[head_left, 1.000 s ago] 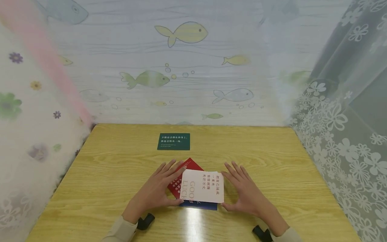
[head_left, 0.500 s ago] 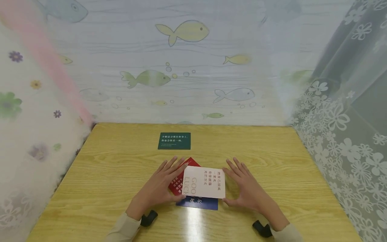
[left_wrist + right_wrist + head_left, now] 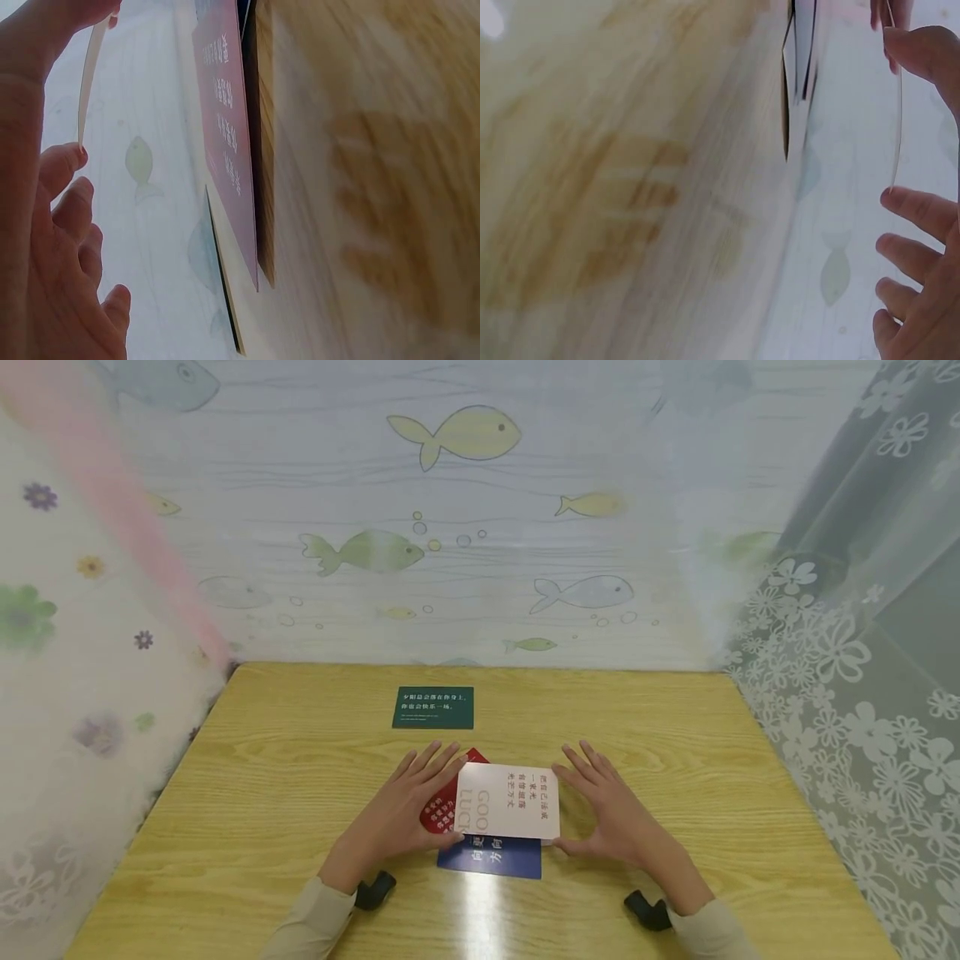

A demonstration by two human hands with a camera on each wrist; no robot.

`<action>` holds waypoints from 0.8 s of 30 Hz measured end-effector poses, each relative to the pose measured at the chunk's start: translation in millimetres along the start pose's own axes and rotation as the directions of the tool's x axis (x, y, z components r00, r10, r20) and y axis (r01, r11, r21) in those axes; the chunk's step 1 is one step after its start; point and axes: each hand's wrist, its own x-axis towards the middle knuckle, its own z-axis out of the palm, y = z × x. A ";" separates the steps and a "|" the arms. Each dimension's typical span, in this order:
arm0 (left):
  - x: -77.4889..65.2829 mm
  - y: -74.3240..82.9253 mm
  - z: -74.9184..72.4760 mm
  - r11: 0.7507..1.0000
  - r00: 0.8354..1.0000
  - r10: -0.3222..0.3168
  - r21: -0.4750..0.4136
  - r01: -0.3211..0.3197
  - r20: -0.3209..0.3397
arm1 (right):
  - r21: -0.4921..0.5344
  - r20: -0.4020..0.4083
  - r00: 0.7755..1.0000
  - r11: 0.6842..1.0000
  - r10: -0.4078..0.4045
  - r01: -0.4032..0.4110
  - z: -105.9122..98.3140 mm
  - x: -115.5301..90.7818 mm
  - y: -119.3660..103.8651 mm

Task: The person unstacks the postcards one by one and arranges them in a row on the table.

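Observation:
A white card point(image 3: 502, 822) printed with "GOOD LUCK" and Chinese characters spans the space between both hands. My left hand point(image 3: 405, 806) holds its left edge at the corners with thumb and index finger; the other fingers are spread. On the opposite edge my right hand point(image 3: 609, 806) grips in the same way. Both wrist views show the thin card point(image 3: 91, 75) raised well above the table, bowed slightly. Under it lie a red card point(image 3: 442, 810), set askew, and a blue card point(image 3: 510, 858) with white characters, each partly covered in the head view.
Farther back on the wood-grain table point(image 3: 300, 735) lies a green card point(image 3: 433, 708) with white text. A fish-print curtain point(image 3: 480, 527) hangs behind the table, and a lace curtain point(image 3: 832, 693) borders the right side.
Both hands have lifted the white card up off the others, and it appears farther up the head view. More of the blue card now shows, and less of the red card's top corner.

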 end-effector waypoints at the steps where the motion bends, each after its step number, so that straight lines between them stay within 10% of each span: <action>1: 0.5 -0.2 0.1 1.000 1.000 -0.004 -0.007 0.004 0.003 | 0.000 0.000 1.000 1.000 -0.001 0.001 -0.3 0.4 1.0; 24: 16.0 -7.8 5.7 1.000 1.000 0.010 0.008 -0.009 -0.026 | 0.016 0.017 1.000 1.000 0.023 -0.023 0.4 10.8 15.6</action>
